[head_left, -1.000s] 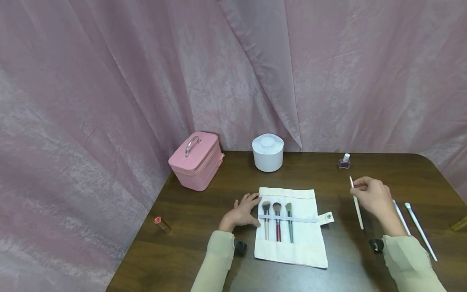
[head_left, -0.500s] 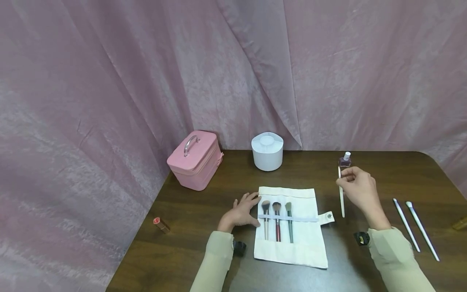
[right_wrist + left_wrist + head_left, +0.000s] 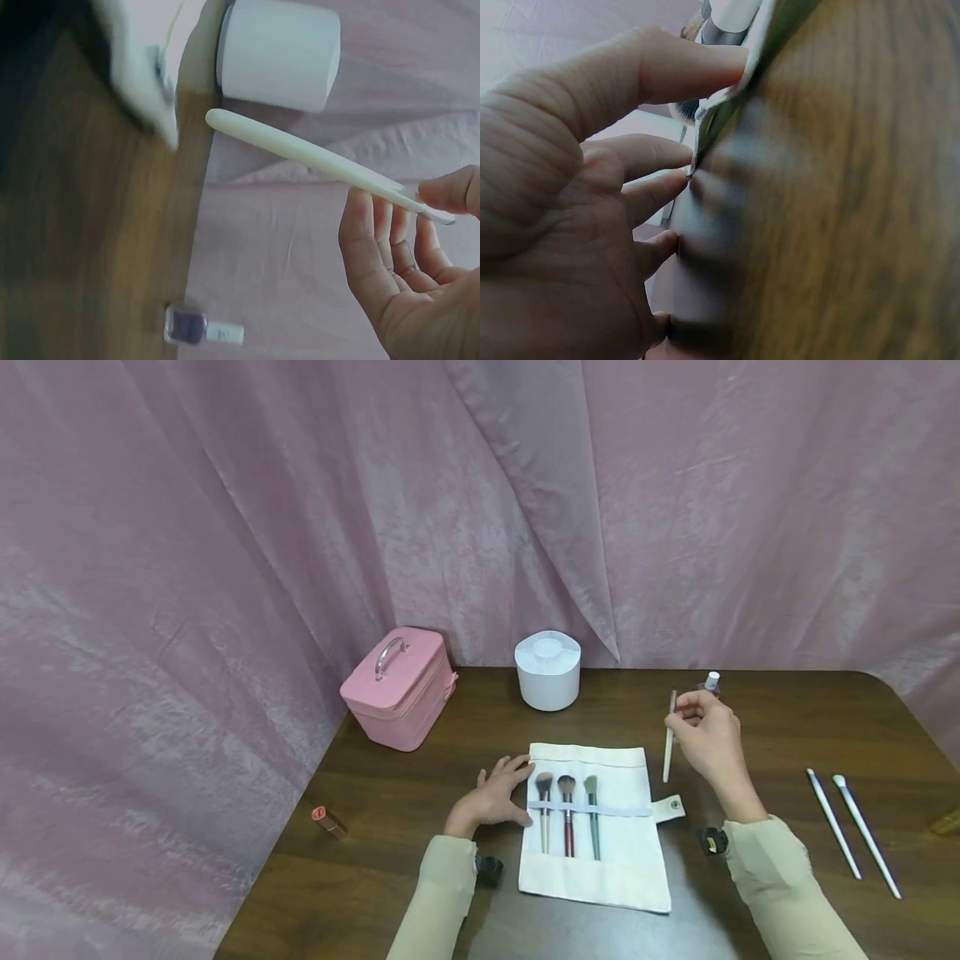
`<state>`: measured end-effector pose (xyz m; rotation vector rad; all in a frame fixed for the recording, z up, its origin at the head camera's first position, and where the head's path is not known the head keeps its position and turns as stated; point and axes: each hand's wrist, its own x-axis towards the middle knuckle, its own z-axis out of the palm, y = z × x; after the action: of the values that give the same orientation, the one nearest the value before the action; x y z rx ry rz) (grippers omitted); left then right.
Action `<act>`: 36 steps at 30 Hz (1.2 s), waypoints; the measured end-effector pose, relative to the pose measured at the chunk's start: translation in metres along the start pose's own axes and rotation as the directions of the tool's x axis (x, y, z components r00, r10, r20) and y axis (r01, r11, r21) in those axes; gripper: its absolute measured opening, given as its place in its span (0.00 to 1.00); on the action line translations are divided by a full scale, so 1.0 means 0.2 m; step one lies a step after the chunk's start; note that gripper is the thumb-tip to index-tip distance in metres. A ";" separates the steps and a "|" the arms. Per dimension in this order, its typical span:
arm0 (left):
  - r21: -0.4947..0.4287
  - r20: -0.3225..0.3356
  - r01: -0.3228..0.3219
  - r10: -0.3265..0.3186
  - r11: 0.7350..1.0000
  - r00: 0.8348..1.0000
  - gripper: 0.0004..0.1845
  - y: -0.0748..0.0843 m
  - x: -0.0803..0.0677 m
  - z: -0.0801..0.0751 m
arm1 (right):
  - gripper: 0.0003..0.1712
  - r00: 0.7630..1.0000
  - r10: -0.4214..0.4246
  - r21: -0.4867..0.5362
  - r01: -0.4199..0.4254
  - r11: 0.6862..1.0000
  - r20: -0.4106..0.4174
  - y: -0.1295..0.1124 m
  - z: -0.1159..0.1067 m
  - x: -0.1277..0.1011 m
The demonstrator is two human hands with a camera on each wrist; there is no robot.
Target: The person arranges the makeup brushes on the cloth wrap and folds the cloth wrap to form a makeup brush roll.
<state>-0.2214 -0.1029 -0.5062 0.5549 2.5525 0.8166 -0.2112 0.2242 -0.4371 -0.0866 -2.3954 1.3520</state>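
Note:
My right hand (image 3: 701,727) pinches a white makeup brush (image 3: 667,739) near its top end and holds it upright above the table, just right of the cream brush roll (image 3: 600,860). In the right wrist view the brush's white handle (image 3: 300,150) juts out from my fingertips (image 3: 442,191). The roll lies unrolled with three brushes (image 3: 567,810) tucked under its strap. My left hand (image 3: 491,797) rests on the table, its fingers touching the roll's left edge (image 3: 720,112).
A pink vanity case (image 3: 397,687) and a white round organiser (image 3: 548,669) stand at the back. A nail polish bottle (image 3: 711,682) sits behind my right hand. Two white brushes (image 3: 851,831) lie at the right, a lipstick (image 3: 328,822) at the left.
My right hand has lifted the white brush and carried it left and away from me, from near the two loose brushes to beside the roll's top right corner. The left hand has stayed put.

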 end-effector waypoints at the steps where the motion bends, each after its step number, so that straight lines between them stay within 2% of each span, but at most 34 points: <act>1: -0.001 -0.001 0.000 0.000 1.000 1.000 0.48 0.00 0.00 0.00 | 0.10 1.000 0.005 0.022 -0.005 1.000 0.002 0.00 0.02 0.00; 8: -0.006 -0.010 0.004 -0.004 1.000 1.000 0.48 -0.01 -0.01 -0.03 | 0.10 0.998 0.043 0.189 -0.050 0.981 0.043 -0.03 0.15 0.01; 16: -0.001 -0.005 0.004 -0.004 1.000 1.000 0.48 -0.03 -0.02 -0.05 | 0.10 0.989 0.105 0.278 -0.131 0.952 0.107 -0.04 0.28 0.01; 21: -0.003 0.001 0.005 -0.005 1.000 1.000 0.48 -0.03 -0.02 -0.04 | 0.10 0.973 0.169 0.295 -0.210 0.932 0.158 -0.03 0.31 0.00; 26: -0.010 0.007 0.002 -0.001 1.000 1.000 0.48 -0.01 -0.02 -0.03 | 0.11 0.956 0.196 0.306 -0.258 0.916 0.217 -0.02 0.33 0.00; 36: -0.003 0.011 0.002 -0.002 1.000 1.000 0.48 0.00 0.00 -0.02 | 0.12 0.924 0.232 0.220 -0.305 0.927 0.305 0.00 0.35 -0.01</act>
<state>-0.2226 -0.1041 -0.5036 0.5545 2.5408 0.8145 -0.2337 0.1679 -0.4704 -0.1744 -2.4645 1.9151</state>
